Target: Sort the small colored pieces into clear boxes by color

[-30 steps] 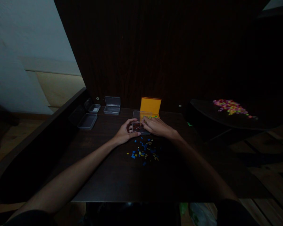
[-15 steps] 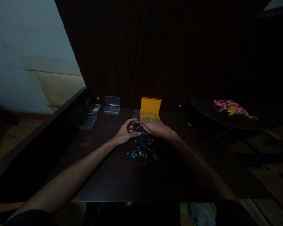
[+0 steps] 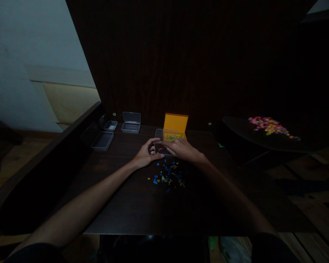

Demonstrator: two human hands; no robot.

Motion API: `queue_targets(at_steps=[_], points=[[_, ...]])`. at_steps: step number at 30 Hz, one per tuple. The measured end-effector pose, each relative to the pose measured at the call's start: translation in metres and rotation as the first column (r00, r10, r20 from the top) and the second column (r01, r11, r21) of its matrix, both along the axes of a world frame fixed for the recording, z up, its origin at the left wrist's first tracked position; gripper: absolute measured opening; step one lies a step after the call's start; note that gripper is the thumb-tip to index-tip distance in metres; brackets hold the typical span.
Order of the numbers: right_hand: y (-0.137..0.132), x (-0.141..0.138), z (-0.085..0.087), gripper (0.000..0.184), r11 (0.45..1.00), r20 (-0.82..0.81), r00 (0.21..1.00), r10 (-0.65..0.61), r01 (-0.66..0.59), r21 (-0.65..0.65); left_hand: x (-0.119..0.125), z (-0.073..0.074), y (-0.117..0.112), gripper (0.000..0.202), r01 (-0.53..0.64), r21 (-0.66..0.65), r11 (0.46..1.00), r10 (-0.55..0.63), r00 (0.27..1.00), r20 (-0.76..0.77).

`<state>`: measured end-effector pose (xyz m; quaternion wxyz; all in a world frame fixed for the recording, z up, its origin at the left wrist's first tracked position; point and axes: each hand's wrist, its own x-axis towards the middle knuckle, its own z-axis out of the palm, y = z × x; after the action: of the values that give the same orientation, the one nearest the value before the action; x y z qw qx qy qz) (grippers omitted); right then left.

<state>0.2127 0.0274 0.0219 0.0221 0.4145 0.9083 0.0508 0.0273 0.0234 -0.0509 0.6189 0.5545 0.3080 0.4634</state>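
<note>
My left hand (image 3: 147, 154) curls round the left side of a clear plastic box (image 3: 167, 156), thumb at its front edge. A few small reddish bits lie inside the box, and its transparent lid stands open at the back. Over the right half of the box is my right hand (image 3: 181, 149), its fingers bent together and pointing down into it. Whatever those fingertips pinch is hidden. Right behind stands an open orange box (image 3: 176, 122) with small green pieces (image 3: 173, 137) in it. Small blue and yellow building bricks (image 3: 168, 177) lie scattered on the table in front of my hands.
Open clear boxes stand at the back left: one upright-lidded box (image 3: 131, 126), a smaller box (image 3: 110, 125) and a flat box (image 3: 102, 140). A raised wooden side (image 3: 44, 171) bounds the table's left. Colourful small pieces (image 3: 271, 125) are heaped on a surface at the right.
My right hand has shifted very slightly to the left over the clear box. My left hand keeps its hold, and the loose bricks lie as before.
</note>
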Motion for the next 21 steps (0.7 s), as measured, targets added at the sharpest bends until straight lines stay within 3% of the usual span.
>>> queue_targets(at_steps=[14, 21], points=[[0.0023, 0.0036, 0.0055, 0.034, 0.992, -0.056, 0.998, 0.005, -0.012, -0.126, -0.0001, 0.0003, 0.0001, 0.067, -0.002, -0.02, 1.0, 0.002, 1.0, 0.008], [0.0034, 0.0035, 0.0053, 0.038, 0.993, -0.081, 0.997, -0.009, -0.001, -0.118, 0.0, 0.0007, -0.0004, 0.067, -0.002, -0.021, 1.0, 0.002, 1.0, 0.009]])
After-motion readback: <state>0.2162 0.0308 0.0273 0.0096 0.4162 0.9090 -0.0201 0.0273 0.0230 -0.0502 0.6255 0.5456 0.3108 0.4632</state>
